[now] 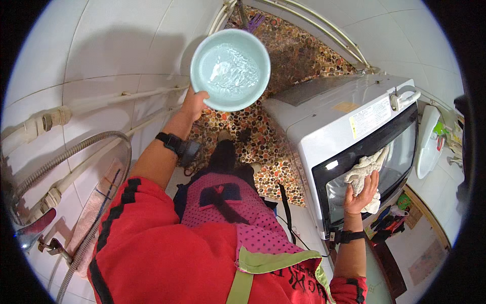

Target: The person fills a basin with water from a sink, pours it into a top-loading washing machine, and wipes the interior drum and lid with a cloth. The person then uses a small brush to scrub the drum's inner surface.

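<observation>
My left hand [195, 103] grips the near left rim of a round pale-green plastic basin [201, 66], held out in front of me above the floor. Rippling clear water [233, 71] lies in it. On the right, my right hand [363, 195] presses a crumpled off-white cloth [365, 172] against the dark glass top of a washing machine [319, 147], with the fingers curled over the cloth. Part of the cloth is hidden under that hand.
White pipes [81, 109] and a ribbed metal hose [76, 152] run along the left tiled wall. Pebble-patterned flooring [263, 147] lies below. A white washbasin [429, 144] stands beyond the machine on the right. A purple item [255, 21] sits at the far corner.
</observation>
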The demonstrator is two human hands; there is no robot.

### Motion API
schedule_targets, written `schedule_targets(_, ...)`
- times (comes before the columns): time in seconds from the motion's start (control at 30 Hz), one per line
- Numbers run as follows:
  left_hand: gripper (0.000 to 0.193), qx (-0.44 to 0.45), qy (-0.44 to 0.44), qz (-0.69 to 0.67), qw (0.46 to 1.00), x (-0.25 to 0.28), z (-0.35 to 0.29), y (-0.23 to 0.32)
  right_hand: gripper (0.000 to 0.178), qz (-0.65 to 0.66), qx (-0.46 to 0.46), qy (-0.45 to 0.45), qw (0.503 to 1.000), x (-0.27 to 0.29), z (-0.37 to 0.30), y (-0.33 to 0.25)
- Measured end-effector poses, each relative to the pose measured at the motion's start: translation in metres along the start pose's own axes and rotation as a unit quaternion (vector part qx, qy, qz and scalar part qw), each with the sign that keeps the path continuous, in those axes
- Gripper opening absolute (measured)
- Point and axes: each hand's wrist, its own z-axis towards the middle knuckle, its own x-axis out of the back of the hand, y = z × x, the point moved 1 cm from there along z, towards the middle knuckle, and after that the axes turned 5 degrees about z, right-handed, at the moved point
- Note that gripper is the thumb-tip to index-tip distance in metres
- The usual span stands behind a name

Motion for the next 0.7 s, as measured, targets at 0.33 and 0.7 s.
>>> schedule_targets(0.33,0.089,0.036,0.02,0.034,0.999,0.007,0.0,-0.062,0.064,-0.008,0.007,-0.008,1.0,0.001,0.0,0.0)
schedule_targets(0.7,0.089,-0.187,-0.092,0.228,0.951,-0.093,-0.058,0.078,0.055,0.006,-0.022,-0.002,1.0,0.001,0.002,-0.002)
